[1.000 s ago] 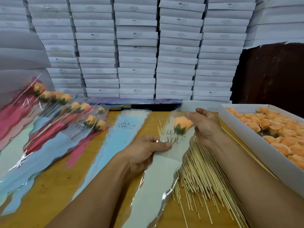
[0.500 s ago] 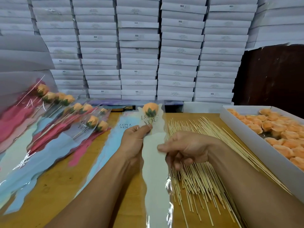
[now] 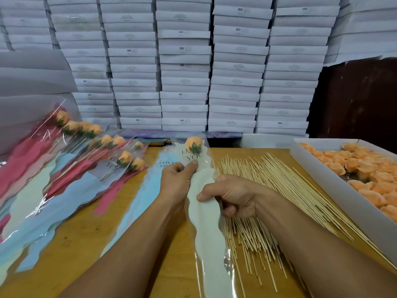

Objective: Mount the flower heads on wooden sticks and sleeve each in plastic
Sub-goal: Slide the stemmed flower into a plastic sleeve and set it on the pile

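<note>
We've got the flower (image 3: 194,145) seated at the sleeve (image 3: 204,203) top, held above the table (image 3: 129,222). Left hand (image 3: 177,181) pinches the sleeve just under the print; right hand (image 3: 233,197) is clamped round its middle. Best to slide the right down, smoothing the plastic straight, left staying put. Stick inside is hidden by white backing; sleeve bottom is cut off.

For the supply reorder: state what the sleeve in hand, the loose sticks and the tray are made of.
Sleeve: clear glossy plastic film with a matte pale panel; glare shows along its edge.
Sticks: thin pale wood or bamboo, unfinished.
Tray: white matte card, likely paperboard.
</note>
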